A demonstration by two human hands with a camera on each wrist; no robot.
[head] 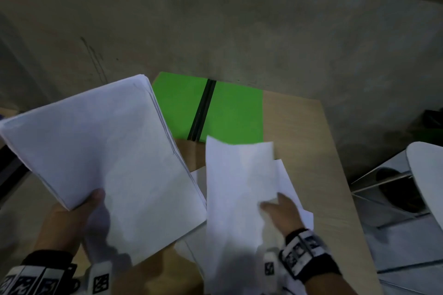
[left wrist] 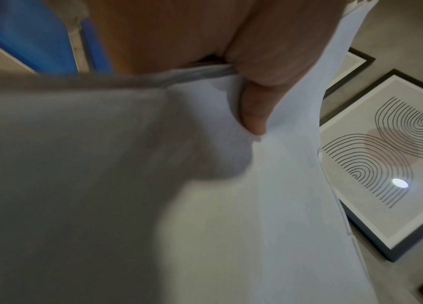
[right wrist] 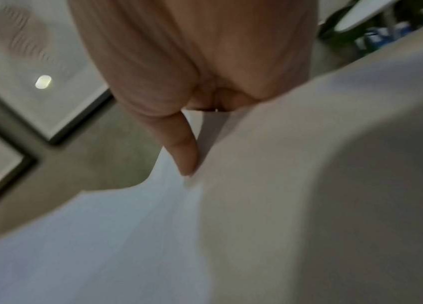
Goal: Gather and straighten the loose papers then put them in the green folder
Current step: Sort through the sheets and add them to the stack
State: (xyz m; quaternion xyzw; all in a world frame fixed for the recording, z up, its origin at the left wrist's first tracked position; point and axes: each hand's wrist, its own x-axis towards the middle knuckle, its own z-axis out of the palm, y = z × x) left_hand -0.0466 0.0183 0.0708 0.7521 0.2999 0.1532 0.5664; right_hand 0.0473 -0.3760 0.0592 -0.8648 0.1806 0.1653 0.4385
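Note:
A thick stack of white papers is lifted above the table, gripped at its near left corner by my left hand, thumb on top. In the left wrist view the thumb presses on the stack. My right hand pinches a few bent loose sheets, raised off the wooden table. In the right wrist view a finger lies on the sheets. The green folder lies open and flat at the table's far edge, partly hidden by the stack.
More white sheets lie on the table under my right hand. A white chair with metal legs stands to the right of the table. A grey wall is behind, with framed pictures on it.

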